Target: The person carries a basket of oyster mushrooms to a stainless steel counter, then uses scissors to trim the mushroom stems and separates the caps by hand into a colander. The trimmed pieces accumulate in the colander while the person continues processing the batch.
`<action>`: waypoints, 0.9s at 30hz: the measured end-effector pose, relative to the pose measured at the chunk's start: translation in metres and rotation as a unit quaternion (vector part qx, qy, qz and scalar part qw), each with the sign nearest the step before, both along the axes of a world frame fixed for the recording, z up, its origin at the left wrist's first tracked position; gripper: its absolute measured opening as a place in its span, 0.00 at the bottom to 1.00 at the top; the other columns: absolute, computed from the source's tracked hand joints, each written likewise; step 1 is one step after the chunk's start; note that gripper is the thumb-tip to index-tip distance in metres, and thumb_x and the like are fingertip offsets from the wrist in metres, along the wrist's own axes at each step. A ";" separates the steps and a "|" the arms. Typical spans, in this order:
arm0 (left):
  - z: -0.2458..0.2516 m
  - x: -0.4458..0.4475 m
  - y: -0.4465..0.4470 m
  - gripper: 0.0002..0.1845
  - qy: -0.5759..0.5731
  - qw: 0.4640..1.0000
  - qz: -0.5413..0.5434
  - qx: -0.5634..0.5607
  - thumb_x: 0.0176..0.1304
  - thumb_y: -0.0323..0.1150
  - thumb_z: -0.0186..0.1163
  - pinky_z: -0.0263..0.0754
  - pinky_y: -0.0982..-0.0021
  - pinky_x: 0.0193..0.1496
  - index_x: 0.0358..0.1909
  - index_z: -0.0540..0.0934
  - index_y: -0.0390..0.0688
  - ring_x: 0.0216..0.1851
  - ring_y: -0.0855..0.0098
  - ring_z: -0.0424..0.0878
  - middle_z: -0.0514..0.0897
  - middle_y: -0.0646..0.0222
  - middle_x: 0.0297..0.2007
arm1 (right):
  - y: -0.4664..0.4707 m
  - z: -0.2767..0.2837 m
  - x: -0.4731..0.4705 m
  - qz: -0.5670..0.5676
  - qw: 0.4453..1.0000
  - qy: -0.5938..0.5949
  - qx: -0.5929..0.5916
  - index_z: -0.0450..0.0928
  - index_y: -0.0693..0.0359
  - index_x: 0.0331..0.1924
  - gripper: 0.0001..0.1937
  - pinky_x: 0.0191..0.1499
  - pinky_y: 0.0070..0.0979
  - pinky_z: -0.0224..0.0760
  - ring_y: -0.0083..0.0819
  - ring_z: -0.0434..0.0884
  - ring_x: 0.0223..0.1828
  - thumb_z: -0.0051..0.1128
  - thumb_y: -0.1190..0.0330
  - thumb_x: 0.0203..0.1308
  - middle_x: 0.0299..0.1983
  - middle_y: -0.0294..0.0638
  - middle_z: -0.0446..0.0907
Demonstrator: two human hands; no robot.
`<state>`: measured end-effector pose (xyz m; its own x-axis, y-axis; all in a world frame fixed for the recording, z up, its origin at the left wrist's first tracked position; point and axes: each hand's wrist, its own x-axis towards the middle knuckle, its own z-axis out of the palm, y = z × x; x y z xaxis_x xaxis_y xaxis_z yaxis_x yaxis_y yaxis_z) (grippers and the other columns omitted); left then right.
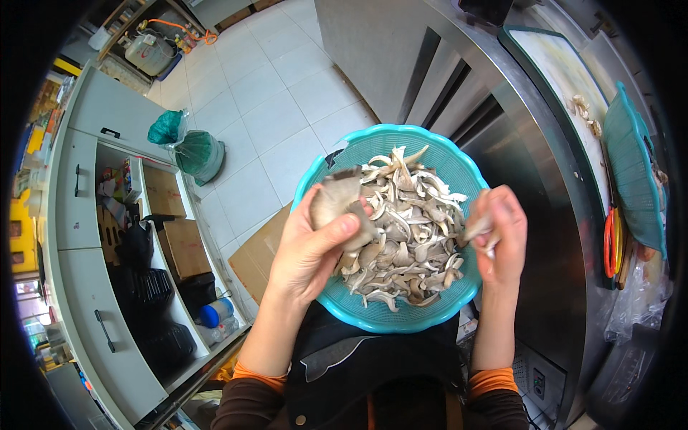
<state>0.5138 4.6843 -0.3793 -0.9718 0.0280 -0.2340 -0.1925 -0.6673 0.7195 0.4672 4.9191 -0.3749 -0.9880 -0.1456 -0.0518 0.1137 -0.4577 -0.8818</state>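
Observation:
A teal plastic colander [333, 309] rests on my lap, holding a heap of torn oyster mushroom strips [408, 231]. Over its left side, my left hand [317, 242] grips a larger grey oyster mushroom piece [336, 199], thumb on top. My right hand [500, 231], slightly blurred, is at the colander's right rim with a pale torn mushroom strip [478, 228] between its fingers. The two hands are apart, and the heap lies between them.
On the steel counter at right are a white cutting board [564, 70] with mushroom bits, orange-handled scissors [609, 242] and a second teal basket [631, 177]. Cardboard [258, 252] lies on the floor at left, near an open shelf unit [183, 317] and a tied green bag [199, 156].

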 end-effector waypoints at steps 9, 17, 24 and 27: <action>0.009 0.001 0.017 0.25 -0.094 0.982 -0.068 0.150 0.60 0.28 0.54 0.74 0.65 0.49 0.58 0.63 0.30 0.46 0.63 0.77 0.76 0.52 0.47 | -0.009 0.008 0.014 0.098 0.862 0.274 0.416 0.78 0.67 0.35 0.07 0.46 0.26 0.68 0.35 0.77 0.42 0.58 0.79 0.50 0.38 0.45 0.80; 0.014 0.013 0.034 0.12 -0.046 0.995 -0.083 -0.039 0.65 0.32 0.54 0.76 0.66 0.47 0.45 0.71 0.36 0.43 0.68 0.78 0.79 0.60 0.42 | -0.032 0.008 0.024 0.116 0.987 0.034 0.107 0.73 0.69 0.37 0.05 0.38 0.14 0.69 0.18 0.74 0.34 0.55 0.81 0.56 0.36 0.37 0.74; -0.003 0.002 0.017 0.11 -0.055 0.946 0.021 0.319 0.70 0.35 0.45 0.77 0.67 0.45 0.43 0.71 0.37 0.43 0.65 0.77 0.78 0.58 0.44 | -0.021 0.002 0.020 -0.036 0.995 0.009 -0.097 0.73 0.68 0.41 0.08 0.37 0.21 0.70 0.21 0.76 0.33 0.50 0.72 0.62 0.36 0.40 0.78; -0.003 0.003 0.012 0.08 -0.066 0.966 0.009 0.249 0.68 0.33 0.49 0.77 0.71 0.41 0.42 0.70 0.38 0.37 0.70 0.78 0.79 0.60 0.40 | -0.017 -0.001 0.020 0.022 0.996 -0.022 -0.085 0.73 0.68 0.41 0.07 0.39 0.21 0.70 0.21 0.76 0.35 0.50 0.73 0.62 0.36 0.39 0.78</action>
